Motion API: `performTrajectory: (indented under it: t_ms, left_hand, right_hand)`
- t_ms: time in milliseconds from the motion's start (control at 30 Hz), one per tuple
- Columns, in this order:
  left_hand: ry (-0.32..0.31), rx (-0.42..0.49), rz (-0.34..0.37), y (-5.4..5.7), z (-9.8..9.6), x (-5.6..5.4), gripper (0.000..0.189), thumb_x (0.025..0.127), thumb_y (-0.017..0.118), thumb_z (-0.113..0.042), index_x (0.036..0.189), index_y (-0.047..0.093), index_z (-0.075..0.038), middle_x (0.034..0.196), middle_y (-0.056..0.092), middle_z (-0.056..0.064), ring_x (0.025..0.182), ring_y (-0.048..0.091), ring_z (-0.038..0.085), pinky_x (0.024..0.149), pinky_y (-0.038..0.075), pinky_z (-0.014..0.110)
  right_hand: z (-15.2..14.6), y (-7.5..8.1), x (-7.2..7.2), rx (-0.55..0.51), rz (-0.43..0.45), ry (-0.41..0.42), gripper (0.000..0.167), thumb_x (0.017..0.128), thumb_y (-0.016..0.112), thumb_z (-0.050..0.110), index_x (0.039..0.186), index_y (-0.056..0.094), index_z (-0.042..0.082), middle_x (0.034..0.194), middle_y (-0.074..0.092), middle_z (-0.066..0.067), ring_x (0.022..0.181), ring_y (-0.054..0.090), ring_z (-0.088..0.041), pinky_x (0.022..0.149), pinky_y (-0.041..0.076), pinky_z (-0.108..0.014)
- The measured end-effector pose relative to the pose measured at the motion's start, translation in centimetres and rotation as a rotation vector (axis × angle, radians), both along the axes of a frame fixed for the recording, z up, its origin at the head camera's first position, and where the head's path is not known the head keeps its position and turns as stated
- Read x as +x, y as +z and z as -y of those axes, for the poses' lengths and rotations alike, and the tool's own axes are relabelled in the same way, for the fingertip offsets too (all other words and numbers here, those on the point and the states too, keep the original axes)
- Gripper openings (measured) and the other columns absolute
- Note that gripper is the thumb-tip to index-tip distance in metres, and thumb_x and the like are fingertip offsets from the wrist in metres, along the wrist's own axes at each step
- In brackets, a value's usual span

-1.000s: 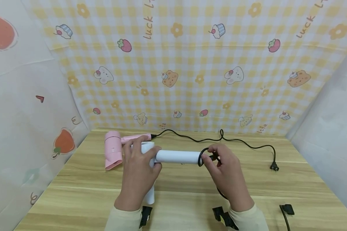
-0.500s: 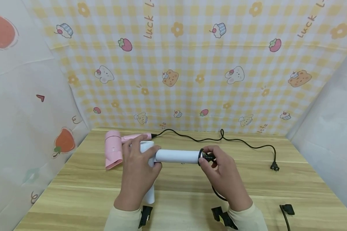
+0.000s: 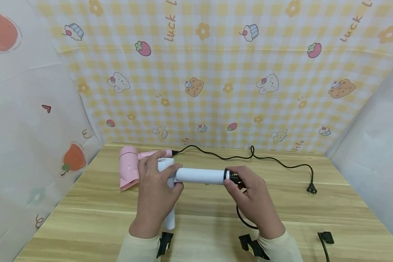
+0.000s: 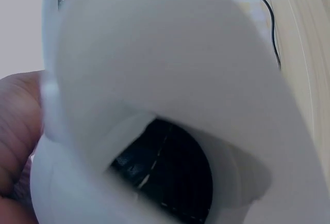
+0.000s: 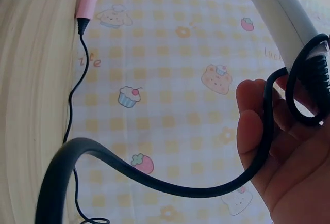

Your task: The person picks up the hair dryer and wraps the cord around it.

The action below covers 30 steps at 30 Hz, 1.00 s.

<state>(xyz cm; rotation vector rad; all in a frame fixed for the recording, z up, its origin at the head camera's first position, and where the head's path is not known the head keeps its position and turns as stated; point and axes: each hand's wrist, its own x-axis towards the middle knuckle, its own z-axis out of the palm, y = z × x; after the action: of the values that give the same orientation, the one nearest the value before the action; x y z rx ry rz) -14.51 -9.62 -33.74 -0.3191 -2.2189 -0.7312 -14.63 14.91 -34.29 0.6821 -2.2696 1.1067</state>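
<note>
My left hand (image 3: 157, 198) grips the barrel of a white hair dryer (image 3: 199, 176), whose handle points right. The left wrist view looks into its white nozzle (image 4: 170, 64), dark inside, with part of the hand at the left edge. At the handle's end, my right hand (image 3: 253, 198) pinches the black power cord (image 3: 226, 176) with thumb and forefinger. A loop of that cord (image 5: 294, 87) circles the handle end by the ribbed strain relief (image 5: 315, 77), and the rest hangs past the curled fingers.
A pink hair dryer (image 3: 129, 169) lies at the back left of the wooden table (image 3: 85, 222). Its black cord (image 3: 229, 158) runs along the back to a two-pin plug (image 3: 311, 188). Another black cord end (image 3: 327, 237) lies at the front right. A patterned cloth (image 3: 213, 72) hangs behind.
The loop of cord, loose and wide at first, now sits snug around the white handle's end. My right hand has shifted slightly left with it; the left hand keeps its grip.
</note>
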Motion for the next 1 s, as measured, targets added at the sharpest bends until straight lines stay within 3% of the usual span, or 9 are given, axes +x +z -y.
performTrajectory:
  t_ms: [200,467,700,833,1000]
  left_hand:
    - [0.005,0.023,0.033,0.0,0.1,0.0,0.036,0.059,0.084,0.001,0.093,0.08,-0.011,0.131,0.054,0.02,0.118,0.039,0.044,0.094,0.037,0.056]
    - [0.021,0.077,0.077,-0.1,0.3,0.1,0.037,0.06,0.084,0.001,0.096,0.079,-0.009,0.133,0.052,0.019,0.12,0.037,0.043,0.093,0.039,0.057]
    - [0.03,0.092,0.076,0.0,0.4,0.0,0.037,0.061,0.084,0.0,0.097,0.079,-0.008,0.132,0.052,0.019,0.119,0.037,0.043,0.09,0.04,0.056]
    - [0.044,0.099,0.075,0.0,0.4,0.1,0.037,0.062,0.083,0.001,0.097,0.079,-0.008,0.132,0.052,0.019,0.119,0.037,0.044,0.087,0.042,0.056]
    - [0.073,0.083,0.061,0.0,0.3,0.1,0.036,0.062,0.083,0.0,0.097,0.079,-0.008,0.131,0.053,0.02,0.117,0.038,0.044,0.087,0.041,0.056]
  right_hand:
    - [0.1,-0.1,-0.1,-0.022,0.059,0.025,0.027,0.092,0.069,0.011,0.118,0.065,0.008,0.101,0.067,0.0,0.073,0.059,-0.009,0.06,0.052,-0.027]
    - [0.4,0.1,0.0,-0.127,0.24,0.011,0.055,0.092,0.07,0.016,0.142,0.046,0.011,0.102,0.07,-0.007,0.073,0.065,-0.012,0.062,0.053,-0.03]
    - [1.1,-0.1,0.0,-0.235,0.313,-0.027,0.053,0.092,0.071,0.02,0.138,0.046,0.011,0.086,0.07,-0.005,0.07,0.064,-0.015,0.062,0.05,-0.029]
    - [1.8,-0.4,0.0,-0.278,0.306,-0.047,0.051,0.094,0.069,0.021,0.138,0.044,0.012,0.08,0.069,-0.003,0.066,0.062,-0.015,0.062,0.05,-0.028]
    - [2.5,-0.7,0.1,-0.23,0.179,-0.067,0.051,0.097,0.065,0.018,0.142,0.044,0.009,0.079,0.071,0.003,0.052,0.05,-0.008,0.048,0.041,-0.025]
